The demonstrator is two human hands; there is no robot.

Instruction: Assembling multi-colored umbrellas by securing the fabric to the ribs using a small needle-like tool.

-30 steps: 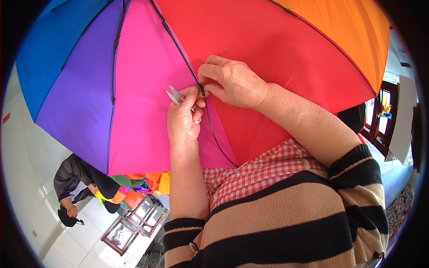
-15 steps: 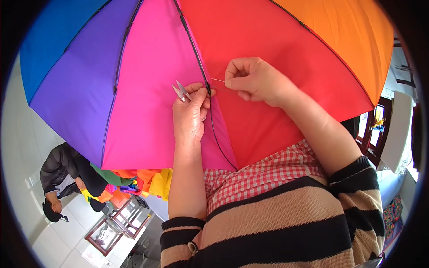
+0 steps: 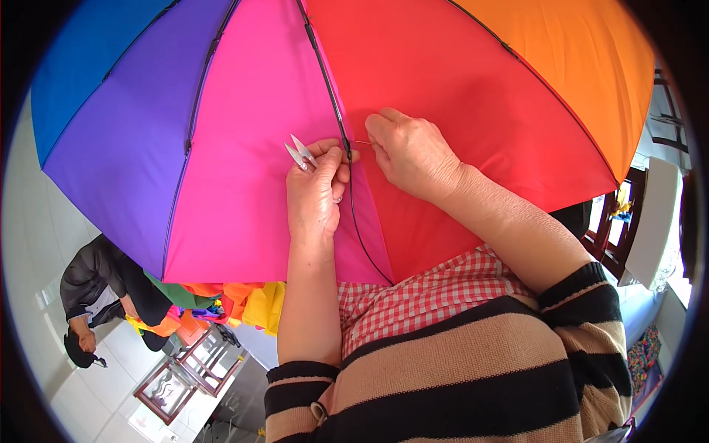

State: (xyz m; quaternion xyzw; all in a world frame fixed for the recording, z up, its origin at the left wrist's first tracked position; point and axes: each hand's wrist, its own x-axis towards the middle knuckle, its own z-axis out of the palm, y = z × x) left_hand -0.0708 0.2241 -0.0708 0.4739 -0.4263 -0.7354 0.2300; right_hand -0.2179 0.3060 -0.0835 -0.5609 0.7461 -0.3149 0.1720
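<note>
A large open umbrella (image 3: 244,148) with blue, purple, pink, red and orange panels fills the upper view, seen from its inside. My left hand (image 3: 316,193) presses on the pink cloth beside a black rib (image 3: 346,148) and holds small silver thread snips (image 3: 298,153), their tips pointing up-left. My right hand (image 3: 410,151) lies on the red panel just right of the rib, fingers pinched on a thin needle (image 3: 360,142) that points toward the rib. The two hands are a few centimetres apart.
Below the umbrella edge lies a pile of coloured fabric (image 3: 221,303) in yellow, orange and green. Another person in dark clothes (image 3: 96,288) bends over at the lower left on a pale tiled floor. Framed panels (image 3: 173,373) lie on the floor. A window is at the right.
My right hand has drawn away from the rib to the right, pulling the needle out of the seam. My left hand stays at the rib with the snips.
</note>
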